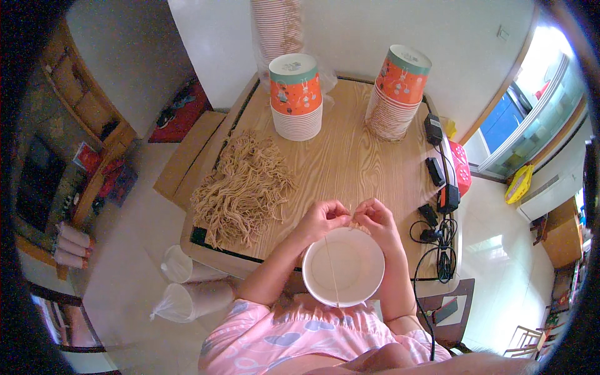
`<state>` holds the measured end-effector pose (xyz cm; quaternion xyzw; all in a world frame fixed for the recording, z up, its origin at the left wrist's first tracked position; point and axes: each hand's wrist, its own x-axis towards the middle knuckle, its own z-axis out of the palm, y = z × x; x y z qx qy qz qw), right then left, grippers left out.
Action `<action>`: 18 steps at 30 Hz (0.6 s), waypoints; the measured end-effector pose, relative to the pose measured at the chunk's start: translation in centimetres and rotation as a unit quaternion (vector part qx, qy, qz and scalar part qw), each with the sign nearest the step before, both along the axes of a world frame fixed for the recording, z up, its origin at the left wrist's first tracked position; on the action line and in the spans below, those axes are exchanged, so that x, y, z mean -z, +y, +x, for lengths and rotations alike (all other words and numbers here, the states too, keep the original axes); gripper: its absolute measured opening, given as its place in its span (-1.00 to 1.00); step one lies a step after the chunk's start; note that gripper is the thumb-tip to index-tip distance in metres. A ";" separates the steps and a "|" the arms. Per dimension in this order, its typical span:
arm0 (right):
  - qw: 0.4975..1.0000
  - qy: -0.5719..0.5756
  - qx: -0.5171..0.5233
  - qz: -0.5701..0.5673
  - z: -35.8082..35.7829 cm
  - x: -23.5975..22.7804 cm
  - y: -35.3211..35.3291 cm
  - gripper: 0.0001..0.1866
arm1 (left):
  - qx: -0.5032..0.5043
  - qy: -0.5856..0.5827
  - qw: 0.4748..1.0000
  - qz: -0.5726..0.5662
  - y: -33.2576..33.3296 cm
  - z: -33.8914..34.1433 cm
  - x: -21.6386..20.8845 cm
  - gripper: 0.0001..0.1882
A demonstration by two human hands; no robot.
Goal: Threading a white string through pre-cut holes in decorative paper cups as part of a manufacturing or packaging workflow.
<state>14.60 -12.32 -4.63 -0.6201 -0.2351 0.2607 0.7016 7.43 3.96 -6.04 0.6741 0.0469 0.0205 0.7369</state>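
Left grip (325, 217) and right grip (377, 219) meet just above the far rim of a white tub, thumb and fingers of each pressed together, clamped on a thin tan strand whose end pokes up between them. The wood-grained bench (337, 159) fills the middle of the view, with a brown cardboard piece (187, 156) beside its left edge. On its left half lies a loose, tangled heap of tan twine (244, 187). Behind stands a tall stack of cups in clear plastic (277, 28), partly hidden by a nested tub stack (297, 94), upside down, its top one orange with a green band. A similar inverted stack (400, 84) stands apart at the back right, tan strands hanging over its lower rims. The white tub (359, 269) is mouth upward at the bench's near edge, between the forearms, directly below the fingers; what supports it is hidden. Along the right edge lie a coiled black cable (445, 250) and several small dark adapters, one bearing an orange label (447, 199). Thinnest of all, a length of the tan strand (331, 265) crosses the tub's open mouth from far rim to near rim.
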 end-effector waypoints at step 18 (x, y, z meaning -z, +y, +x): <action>0.981 -0.180 0.027 -0.066 -1.3 -2.4 -0.5 -0.94 | 0.006 0.007 1.000 -0.015 -0.4 -1.1 -0.9 -0.85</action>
